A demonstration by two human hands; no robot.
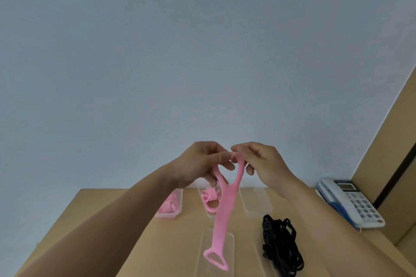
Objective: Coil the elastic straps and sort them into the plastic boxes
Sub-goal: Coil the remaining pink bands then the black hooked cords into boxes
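Pinching the forked upper end of the pink strap [225,209], the left hand [200,164] and right hand [265,164] meet above the table [146,243], fingers curled round its two branches. Its looped tail dangles before clear boxes [256,203]; black straps [281,245] lie heaped nearby.

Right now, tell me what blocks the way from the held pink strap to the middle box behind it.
Nothing visible does. The pink strap hangs uncoiled from the left hand and right hand, in front of the middle box. The black straps lie aside, to the right.
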